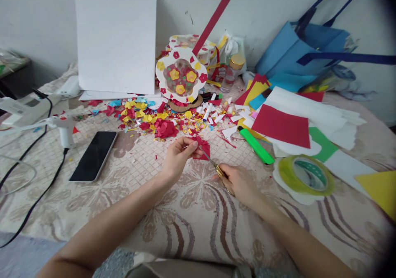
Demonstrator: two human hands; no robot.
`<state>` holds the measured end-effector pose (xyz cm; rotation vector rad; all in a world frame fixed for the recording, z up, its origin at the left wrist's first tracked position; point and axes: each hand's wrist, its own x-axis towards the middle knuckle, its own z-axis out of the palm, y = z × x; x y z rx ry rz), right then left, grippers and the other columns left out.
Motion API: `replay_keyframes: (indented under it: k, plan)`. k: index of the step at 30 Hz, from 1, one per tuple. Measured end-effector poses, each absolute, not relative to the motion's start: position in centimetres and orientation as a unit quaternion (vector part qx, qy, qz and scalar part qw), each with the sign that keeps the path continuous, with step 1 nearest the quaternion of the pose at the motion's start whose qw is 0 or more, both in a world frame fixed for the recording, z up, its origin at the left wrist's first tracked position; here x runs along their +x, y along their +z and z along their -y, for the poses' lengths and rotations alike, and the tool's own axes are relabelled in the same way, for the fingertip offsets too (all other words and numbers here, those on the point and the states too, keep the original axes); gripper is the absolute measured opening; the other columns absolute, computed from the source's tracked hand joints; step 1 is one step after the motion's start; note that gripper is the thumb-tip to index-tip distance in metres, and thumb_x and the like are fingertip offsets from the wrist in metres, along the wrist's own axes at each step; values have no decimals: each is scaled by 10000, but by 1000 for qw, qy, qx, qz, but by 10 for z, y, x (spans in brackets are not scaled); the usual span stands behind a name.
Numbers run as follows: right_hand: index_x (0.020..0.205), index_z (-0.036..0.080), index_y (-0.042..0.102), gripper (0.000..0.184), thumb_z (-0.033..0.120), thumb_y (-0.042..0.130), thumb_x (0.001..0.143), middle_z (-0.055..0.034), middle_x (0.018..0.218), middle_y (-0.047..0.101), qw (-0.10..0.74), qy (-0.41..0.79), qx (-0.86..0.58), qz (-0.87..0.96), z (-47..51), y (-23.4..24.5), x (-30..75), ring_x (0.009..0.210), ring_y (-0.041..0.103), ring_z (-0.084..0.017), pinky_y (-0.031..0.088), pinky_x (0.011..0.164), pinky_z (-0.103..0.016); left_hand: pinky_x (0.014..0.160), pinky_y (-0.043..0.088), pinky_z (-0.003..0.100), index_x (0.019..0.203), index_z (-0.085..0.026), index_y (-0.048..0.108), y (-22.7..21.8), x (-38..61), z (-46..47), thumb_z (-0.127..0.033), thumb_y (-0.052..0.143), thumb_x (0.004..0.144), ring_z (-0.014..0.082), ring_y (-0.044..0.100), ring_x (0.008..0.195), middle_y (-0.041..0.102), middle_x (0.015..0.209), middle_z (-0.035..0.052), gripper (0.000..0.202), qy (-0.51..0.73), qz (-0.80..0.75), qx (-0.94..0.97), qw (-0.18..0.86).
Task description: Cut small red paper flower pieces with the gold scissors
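Note:
My left hand [178,156] pinches a small piece of red paper [202,148] just above the patterned cloth. My right hand [240,183] is closed round small gold-handled scissors [215,166], whose blades reach into the red paper. Just beyond both hands lies a heap of red and yellow paper cut-outs [154,119]. Behind the heap stands a white flower-shaped paper craft [181,76] decorated with red and yellow flowers.
A black phone [94,155] lies to the left, with a white glue gun [63,129] and black cables. A green marker [256,146], a tape roll [306,175], coloured paper sheets [281,125] and a blue bag [297,51] lie right. A white board [116,43] leans on the wall.

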<state>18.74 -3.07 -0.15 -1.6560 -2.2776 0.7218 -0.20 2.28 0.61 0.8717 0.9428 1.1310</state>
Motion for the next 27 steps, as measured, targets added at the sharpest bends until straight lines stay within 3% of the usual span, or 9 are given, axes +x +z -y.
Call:
replay_keyframes:
  k: [6,11,16,21,27]
  plan:
    - [722,208,535,212,323,474,889,-33,629,659,110,213,-576,781,32,-1,187,576,589,-176,269,522,-255,604,497,226,748,-144,558,5,-3,-23,-298,686,747,101,614,565,653,606,9,200,504,-417,396,644]
    - [673,202,500,250,335,474,883,-9,580,602,129,264,-569,768,32,-5,190,527,519,-148,270,519,-250,591,471,192,739,-147,565,11,-12,-34,-295,693,737,65,585,580,646,696,-3,196,568,-421,371,602]
    - [721,191,472,268,407,468,879,12,619,530,162,414,-491,749,32,1,195,531,436,-119,277,509,-237,515,433,185,745,-143,554,16,-15,-35,-329,710,716,64,558,520,626,669,-7,245,469,-415,385,678]
    - [704,194,422,293,414,403,897,34,598,431,155,436,-485,742,30,9,198,537,361,-114,262,510,-242,503,432,180,752,-142,544,14,-13,-33,-337,692,733,58,550,503,598,633,-25,245,437,-426,394,687]
    - [654,197,381,317,407,406,891,48,556,382,148,428,-487,747,28,4,197,520,350,-108,239,500,-242,611,510,239,735,-145,514,12,-11,-33,-312,690,734,121,647,598,656,630,17,242,411,-418,385,713]
